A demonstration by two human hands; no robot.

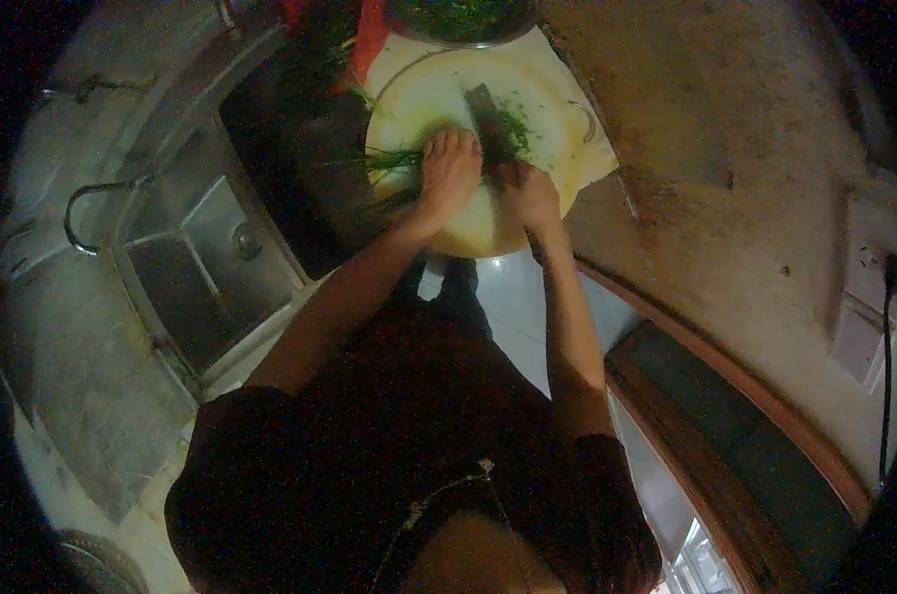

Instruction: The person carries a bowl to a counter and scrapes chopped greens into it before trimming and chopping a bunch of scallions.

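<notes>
You seem mid-chop: your right hand [530,195] clenches the knife [487,117], your left hand [451,170] grasps the greens [394,158]. The next cut likely calls for a steady hold.

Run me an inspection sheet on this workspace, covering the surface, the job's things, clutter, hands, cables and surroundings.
Surface: round pale board, chopped bits scattered on it.
Job's things: long greens reach over the board's left edge; dark knife on the board; bowl of chopped greens beyond, cut off by the picture's edge.
Clutter: something red left of the bowl; too dim to identify.
Hands: left hand presses the greens, fingers bent; right hand grips the knife handle, close beside the left.
Cables: black cable beside a socket, far right, away from the board.
Surroundings: metal sink and curved tap at left.
</notes>
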